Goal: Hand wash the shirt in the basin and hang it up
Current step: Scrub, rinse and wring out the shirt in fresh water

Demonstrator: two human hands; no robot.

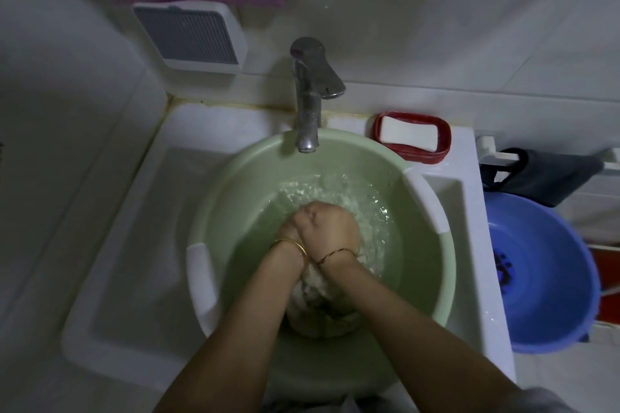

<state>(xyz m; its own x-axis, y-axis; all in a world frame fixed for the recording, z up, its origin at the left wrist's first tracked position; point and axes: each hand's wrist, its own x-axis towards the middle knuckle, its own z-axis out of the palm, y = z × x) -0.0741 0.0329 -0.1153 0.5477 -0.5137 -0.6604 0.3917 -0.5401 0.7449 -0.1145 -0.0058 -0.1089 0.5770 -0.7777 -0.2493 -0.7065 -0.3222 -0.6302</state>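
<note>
Two fists round the shirt [313, 285], right hand [330, 228] over left hand [286, 232], left fingers barely visible.

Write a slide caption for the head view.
Left hand and right hand scrub the shirt in the green basin.

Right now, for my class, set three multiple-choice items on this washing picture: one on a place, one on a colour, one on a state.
1. Where is the red soap dish?
A) just right of the tap
B) inside the basin
C) on the floor

2. What colour is the basin under the tap?
A) red
B) green
C) black

3. What are the left hand and right hand doing?
A) hanging idle
B) turning the tap
C) gripping the shirt in the basin

Answers:
1 A: the dish sits on the white surround beside the tap.
2 B: its wall is pale green.
3 C: both hands are bunched on the wet cloth.
</note>
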